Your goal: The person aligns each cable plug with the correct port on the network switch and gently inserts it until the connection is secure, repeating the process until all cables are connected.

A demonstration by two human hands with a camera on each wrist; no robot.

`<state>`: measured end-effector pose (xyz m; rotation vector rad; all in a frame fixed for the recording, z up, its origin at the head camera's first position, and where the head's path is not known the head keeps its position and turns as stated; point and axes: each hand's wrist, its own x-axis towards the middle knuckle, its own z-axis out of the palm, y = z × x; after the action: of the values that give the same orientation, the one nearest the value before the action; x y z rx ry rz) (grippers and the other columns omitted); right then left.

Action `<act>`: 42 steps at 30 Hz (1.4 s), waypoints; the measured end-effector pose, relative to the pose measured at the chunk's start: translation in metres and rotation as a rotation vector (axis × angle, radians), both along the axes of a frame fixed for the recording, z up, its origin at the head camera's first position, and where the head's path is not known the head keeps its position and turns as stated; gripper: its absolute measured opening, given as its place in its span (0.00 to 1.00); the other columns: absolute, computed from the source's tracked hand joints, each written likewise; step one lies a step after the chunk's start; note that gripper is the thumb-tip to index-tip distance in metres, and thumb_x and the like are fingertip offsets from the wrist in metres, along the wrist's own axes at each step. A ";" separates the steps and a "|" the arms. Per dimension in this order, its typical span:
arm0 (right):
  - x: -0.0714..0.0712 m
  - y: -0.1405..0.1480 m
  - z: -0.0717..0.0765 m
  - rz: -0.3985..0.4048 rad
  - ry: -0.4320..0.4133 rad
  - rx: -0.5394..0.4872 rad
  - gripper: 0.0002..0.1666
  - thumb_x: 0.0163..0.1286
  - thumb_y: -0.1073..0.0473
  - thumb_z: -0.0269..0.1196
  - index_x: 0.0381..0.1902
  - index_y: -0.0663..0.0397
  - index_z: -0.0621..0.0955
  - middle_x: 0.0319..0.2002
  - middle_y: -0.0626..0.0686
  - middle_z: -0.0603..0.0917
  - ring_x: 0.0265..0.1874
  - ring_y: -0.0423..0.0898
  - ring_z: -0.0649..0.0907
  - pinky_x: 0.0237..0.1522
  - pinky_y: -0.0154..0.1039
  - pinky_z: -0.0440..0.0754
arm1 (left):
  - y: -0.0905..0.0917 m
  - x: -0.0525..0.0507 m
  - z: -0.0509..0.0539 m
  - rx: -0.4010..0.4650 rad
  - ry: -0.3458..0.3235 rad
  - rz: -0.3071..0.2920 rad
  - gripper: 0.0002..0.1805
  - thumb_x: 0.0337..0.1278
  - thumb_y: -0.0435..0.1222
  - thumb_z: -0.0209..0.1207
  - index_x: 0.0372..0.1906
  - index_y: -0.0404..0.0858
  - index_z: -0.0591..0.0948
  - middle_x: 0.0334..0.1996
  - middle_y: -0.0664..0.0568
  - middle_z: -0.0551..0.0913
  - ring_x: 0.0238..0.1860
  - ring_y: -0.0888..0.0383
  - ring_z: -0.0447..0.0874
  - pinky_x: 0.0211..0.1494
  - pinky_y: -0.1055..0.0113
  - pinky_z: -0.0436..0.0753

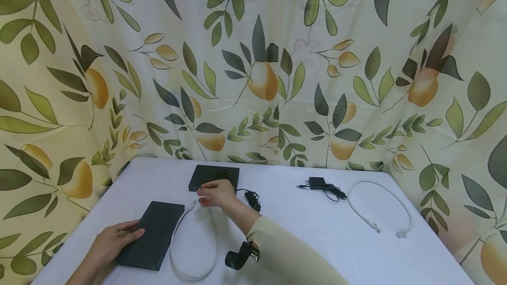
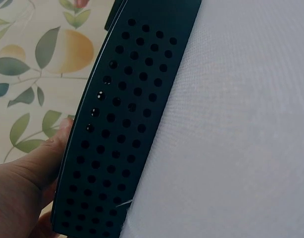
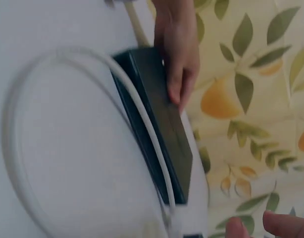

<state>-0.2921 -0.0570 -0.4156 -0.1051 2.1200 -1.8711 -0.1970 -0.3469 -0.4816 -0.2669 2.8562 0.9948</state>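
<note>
A black box (image 1: 152, 234) lies at the front left, gripped at its left side by my left hand (image 1: 106, 244). The left wrist view shows the box's side with rows of round holes (image 2: 120, 119) and my left hand (image 2: 28, 186) against its edge. My right hand (image 1: 219, 195) is at the front edge of a second black box (image 1: 203, 175); its fingertips (image 3: 250, 227) are apart in the right wrist view, holding nothing visible. A looped white cable (image 1: 215, 241) lies between the front box and my right arm, one plug (image 1: 193, 204) just left of my right fingers.
A coiled black cord (image 1: 252, 200) lies right of the back box. Farther right are a black power adapter (image 1: 317, 183) with its bundled cord and another white cable (image 1: 409, 217) with two plugs. A patterned curtain (image 1: 293, 113) stands behind the white table (image 1: 317, 232).
</note>
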 end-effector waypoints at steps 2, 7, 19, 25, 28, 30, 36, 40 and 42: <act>0.009 -0.007 -0.003 0.023 -0.027 -0.015 0.17 0.63 0.65 0.69 0.48 0.68 0.83 0.36 0.57 0.89 0.32 0.50 0.89 0.33 0.37 0.87 | 0.000 -0.001 0.000 -0.002 0.000 0.002 0.39 0.59 0.60 0.60 0.62 0.32 0.77 0.62 0.26 0.71 0.66 0.26 0.62 0.59 0.32 0.70; 0.029 -0.022 -0.014 0.073 -0.063 -0.028 0.16 0.62 0.66 0.69 0.48 0.66 0.84 0.33 0.55 0.89 0.31 0.50 0.89 0.31 0.36 0.87 | 0.000 -0.002 0.000 -0.007 0.005 -0.001 0.39 0.59 0.60 0.60 0.62 0.33 0.77 0.62 0.25 0.71 0.66 0.25 0.62 0.59 0.33 0.69; 0.053 -0.040 -0.039 0.078 -0.074 -0.022 0.14 0.59 0.70 0.70 0.45 0.65 0.85 0.29 0.56 0.89 0.30 0.53 0.90 0.31 0.38 0.87 | 0.002 -0.001 0.001 -0.002 0.004 0.008 0.40 0.59 0.61 0.59 0.62 0.32 0.77 0.62 0.26 0.72 0.66 0.27 0.64 0.58 0.34 0.71; 0.056 -0.042 -0.044 0.078 -0.082 -0.048 0.15 0.59 0.72 0.69 0.45 0.69 0.84 0.30 0.58 0.89 0.30 0.54 0.90 0.31 0.38 0.87 | 0.001 -0.001 0.000 0.006 -0.029 0.012 0.41 0.59 0.62 0.59 0.64 0.33 0.76 0.62 0.26 0.71 0.66 0.27 0.64 0.58 0.35 0.72; 0.058 -0.044 -0.047 0.069 -0.075 -0.026 0.14 0.57 0.73 0.70 0.43 0.68 0.84 0.28 0.58 0.88 0.29 0.53 0.90 0.29 0.37 0.87 | 0.001 -0.001 0.000 0.009 -0.035 0.015 0.42 0.59 0.62 0.59 0.64 0.32 0.75 0.62 0.26 0.71 0.66 0.27 0.64 0.58 0.35 0.72; 0.058 -0.046 -0.050 0.062 -0.070 -0.011 0.13 0.56 0.73 0.70 0.42 0.68 0.85 0.27 0.58 0.88 0.28 0.52 0.89 0.28 0.36 0.87 | 0.001 -0.001 0.000 0.012 -0.032 0.012 0.42 0.59 0.62 0.59 0.64 0.32 0.75 0.62 0.27 0.72 0.66 0.28 0.64 0.58 0.35 0.73; 0.059 -0.050 -0.059 0.034 -0.083 -0.035 0.12 0.55 0.74 0.70 0.38 0.66 0.85 0.26 0.57 0.87 0.27 0.52 0.89 0.28 0.38 0.87 | 0.002 0.000 0.001 0.006 -0.020 0.007 0.41 0.59 0.61 0.59 0.64 0.32 0.75 0.61 0.27 0.73 0.65 0.28 0.66 0.57 0.37 0.74; 0.059 -0.053 -0.061 -0.002 -0.096 -0.057 0.11 0.54 0.75 0.71 0.36 0.65 0.85 0.24 0.57 0.87 0.26 0.52 0.89 0.28 0.38 0.87 | 0.003 0.000 0.001 0.009 -0.020 0.014 0.41 0.59 0.61 0.59 0.64 0.32 0.75 0.60 0.28 0.75 0.65 0.28 0.66 0.57 0.37 0.74; 0.058 -0.053 -0.060 -0.013 -0.101 -0.064 0.11 0.53 0.76 0.70 0.36 0.65 0.85 0.24 0.57 0.87 0.26 0.52 0.89 0.28 0.38 0.87 | 0.002 0.001 0.001 0.011 -0.023 0.016 0.41 0.59 0.61 0.59 0.64 0.32 0.75 0.59 0.28 0.75 0.65 0.28 0.66 0.57 0.37 0.74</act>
<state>-0.2337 -0.1105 -0.4761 -0.0108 1.9993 -1.9097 -0.1963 -0.3444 -0.4801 -0.2991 2.8320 1.0030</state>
